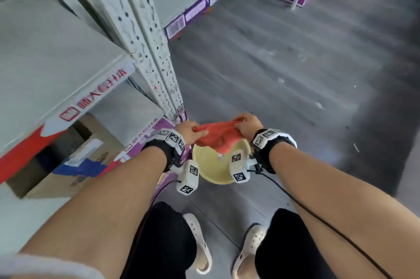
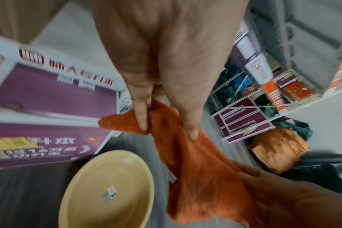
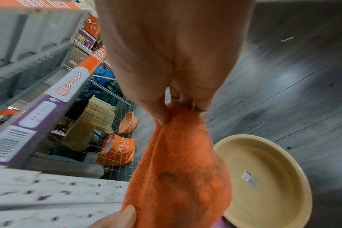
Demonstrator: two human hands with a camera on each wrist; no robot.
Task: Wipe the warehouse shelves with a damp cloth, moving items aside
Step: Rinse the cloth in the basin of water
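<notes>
An orange terry cloth (image 1: 218,136) is pinched at opposite edges by the left hand (image 1: 188,129) and right hand (image 1: 248,124) above a pale yellow plastic basin (image 1: 210,166); the grey metal shelves (image 1: 45,56) appear not yet wiped, with boxes unmoved.

A yellow basin (image 1: 210,166) sits on the grey floor (image 1: 295,62).

Orange cloth (image 1: 218,136) with a woven texture and a dark stain; pale yellow basin (image 1: 210,165). Grey shelves (image 1: 45,56) edged in red, white and purple; dark grey wood-grain floor (image 1: 295,62); white perforated clogs (image 1: 250,253).
</notes>
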